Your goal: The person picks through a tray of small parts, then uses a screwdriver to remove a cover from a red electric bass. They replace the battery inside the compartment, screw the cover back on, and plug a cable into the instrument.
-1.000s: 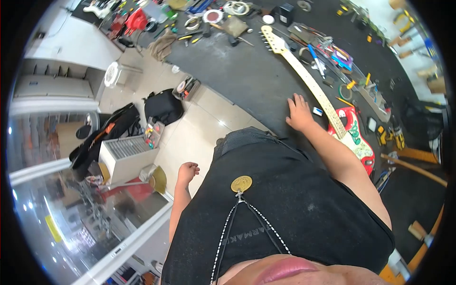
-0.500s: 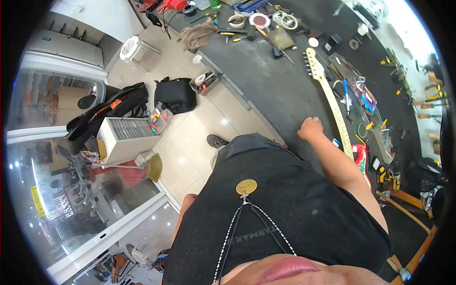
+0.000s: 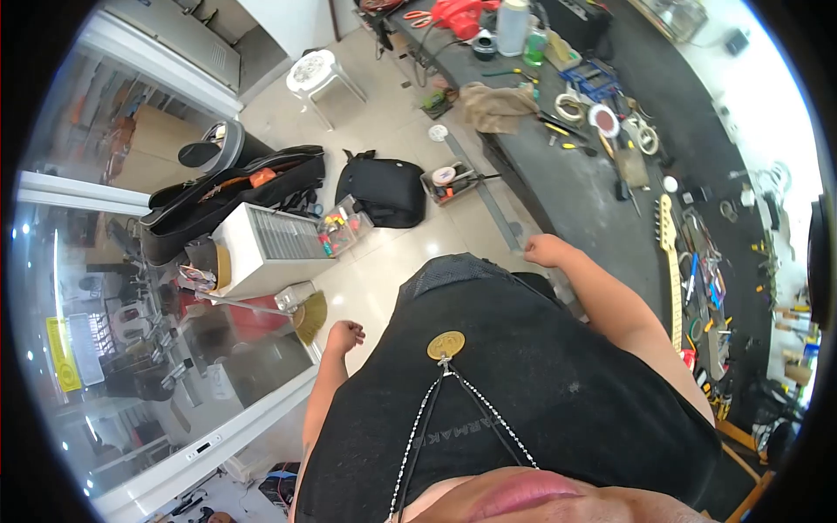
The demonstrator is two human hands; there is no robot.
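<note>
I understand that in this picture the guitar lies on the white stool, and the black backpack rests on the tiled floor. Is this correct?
Not quite: the guitar lies on the dark workbench, not on the white stool, as the head view shows. The black backpack does rest on the tiled floor.

Guitar (image 3: pixel 674 283) on right-hand workbench (image 3: pixel 602 209), backpack (image 3: pixel 381 190) on floor (image 3: pixel 392 248) between instrument bag (image 3: pixel 235 193) and tool tray (image 3: pixel 459 193)
</note>
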